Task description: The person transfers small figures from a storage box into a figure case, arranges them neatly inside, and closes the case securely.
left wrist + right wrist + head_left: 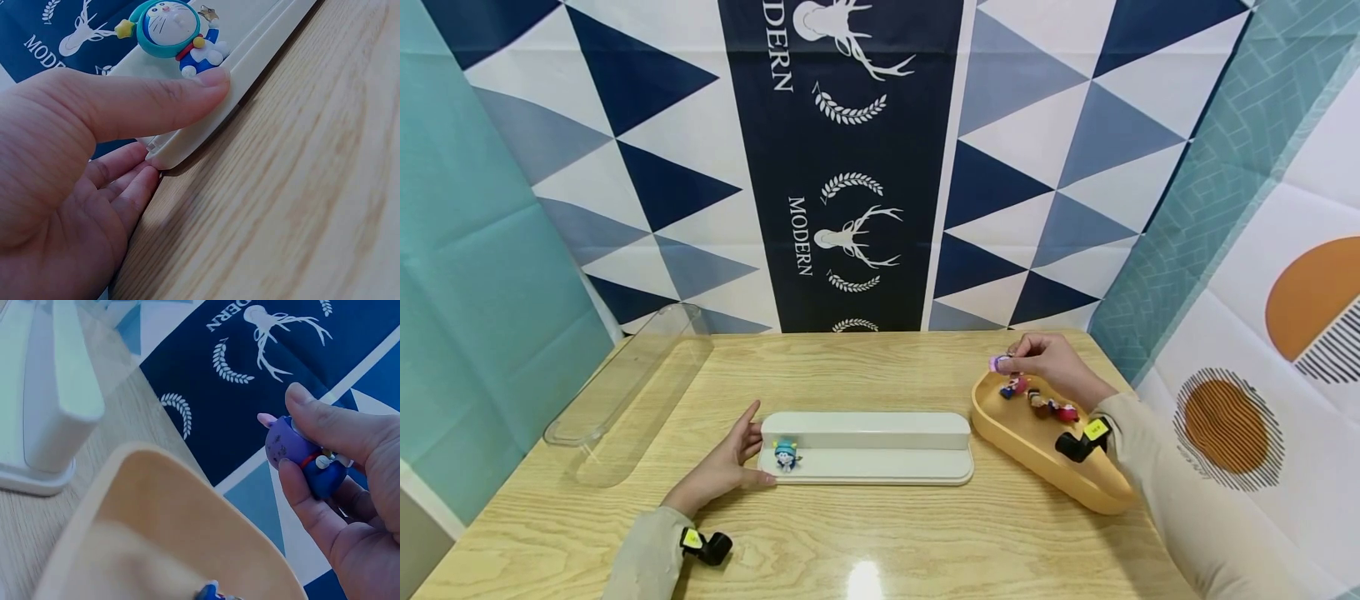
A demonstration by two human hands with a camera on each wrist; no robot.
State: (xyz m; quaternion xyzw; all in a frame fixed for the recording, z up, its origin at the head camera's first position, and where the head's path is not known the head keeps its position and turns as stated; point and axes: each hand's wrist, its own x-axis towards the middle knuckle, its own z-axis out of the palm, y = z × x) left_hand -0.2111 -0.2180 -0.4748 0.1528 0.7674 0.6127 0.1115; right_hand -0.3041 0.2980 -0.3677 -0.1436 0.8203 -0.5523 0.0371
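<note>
The right hand [350,506] pinches a small purple figurine [299,452] between thumb and fingers, at the right of the frame, above the orange tray [1037,450]. It looks light, hard and smooth, so gripping its round head seems safest. The left hand [722,467], fingers relaxed, steadies the white stepped stand [880,442], where a blue figurine [786,455] stands.

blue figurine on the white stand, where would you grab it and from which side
Pinch the blue figurine by its round hooded head, coming from above, fingers on its left and right sides. The head is its widest, highest part; the white stand's raised step sits right behind it, and the left hand's thumb rests on the stand's edge just beside it, so a low side approach looks cramped.
</note>
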